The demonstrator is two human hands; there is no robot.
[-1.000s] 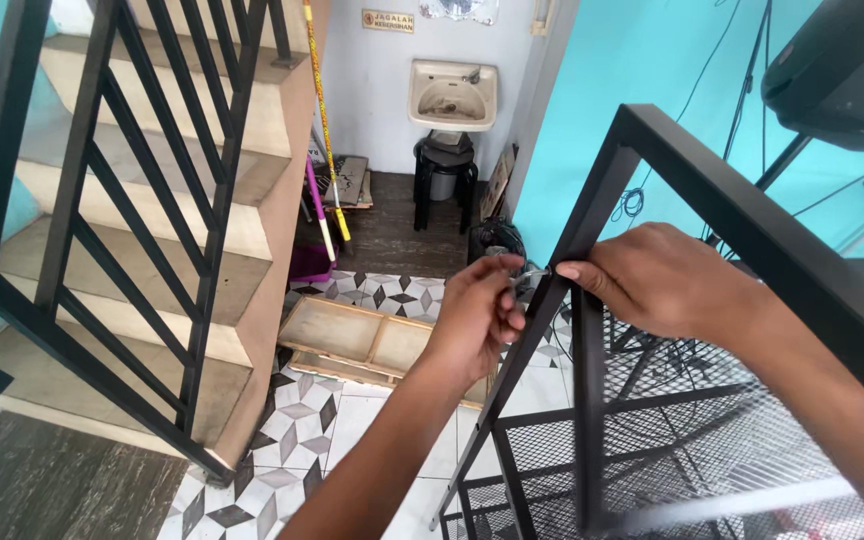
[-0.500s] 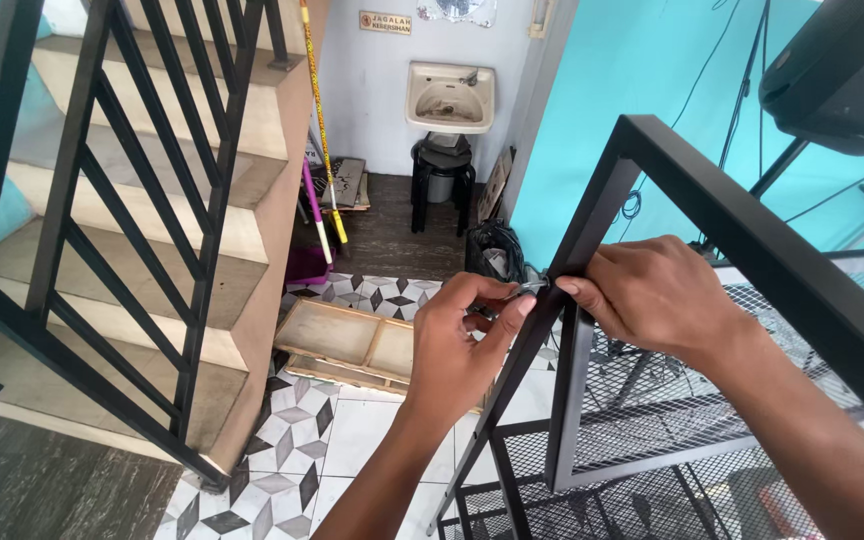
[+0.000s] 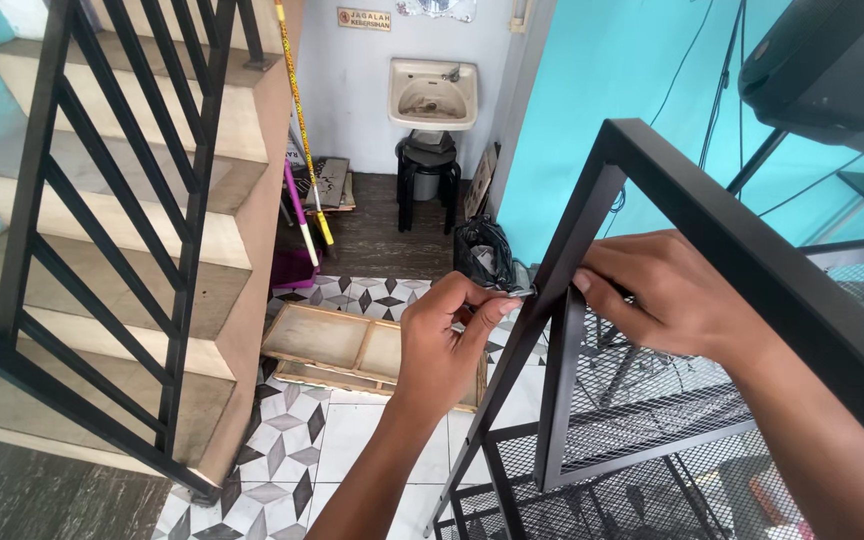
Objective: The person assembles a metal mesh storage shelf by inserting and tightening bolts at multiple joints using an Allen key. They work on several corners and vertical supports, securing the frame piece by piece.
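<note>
A black metal rack frame (image 3: 712, 215) with wire-mesh shelves (image 3: 652, 400) stands at the right. My left hand (image 3: 447, 340) pinches a small silver fastener (image 3: 520, 292) against the outer face of the frame's slanted upright post. My right hand (image 3: 667, 295) reaches from inside the frame, its thumb and fingertips pressed on the same spot of the post, beside a loose black inner bar (image 3: 557, 390). What the right fingers hold is hidden behind the post.
A staircase with a black railing (image 3: 102, 230) rises at the left. A wooden framed board (image 3: 352, 345) lies on patterned floor tiles. Beyond are a wall sink (image 3: 432, 92), a stool (image 3: 424, 170), brooms (image 3: 302, 140), and a black bag (image 3: 482, 250). A turquoise wall is on the right.
The view has shifted slightly; the frame's corner sits higher and closer. My left hand has lowered a little and turned at the fastener. My right hand keeps pressing on the post.
</note>
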